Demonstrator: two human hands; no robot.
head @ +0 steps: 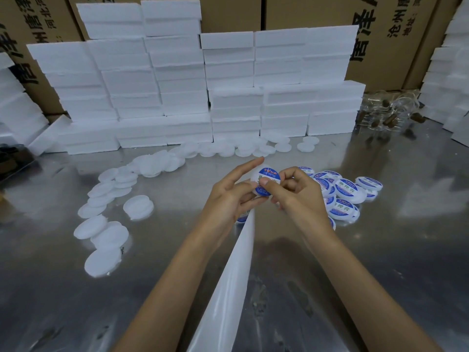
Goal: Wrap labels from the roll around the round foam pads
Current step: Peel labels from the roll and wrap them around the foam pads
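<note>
Cardboard cartons (317, 11) with printed lettering are lining the back of the room, and in front of them white foam blocks (182, 80) are standing stacked in a long wall along the far edge of a shiny metal table (380, 275). A bundle of what look like clear plastic items with brown parts (388, 115) is lying at the right end of that wall; it is too blurred to name.

A white backing strip (236, 275) is running from the lower edge of the view up to the hands, presumably the spent liner from the label roll, which itself is out of sight.

Bare round foam pads (121, 184) are lying scattered in a loose arc from the left side of the table round to the foot of the blocks. Labelled pads (342, 194), blue and white, are sitting in a smaller heap just to the right of the hands. Judging by the two piles, the job is well under way, but more pads seem to be waiting than finished.

Between the hands, raised above the table, one round foam pad (266, 181) is carrying a blue label on its face. The left hand (233, 196) is cradling it with fingers curled round its edge, index finger stretched out behind. The right hand (294, 191) is pinching it, thumb pressing on the label.
</note>
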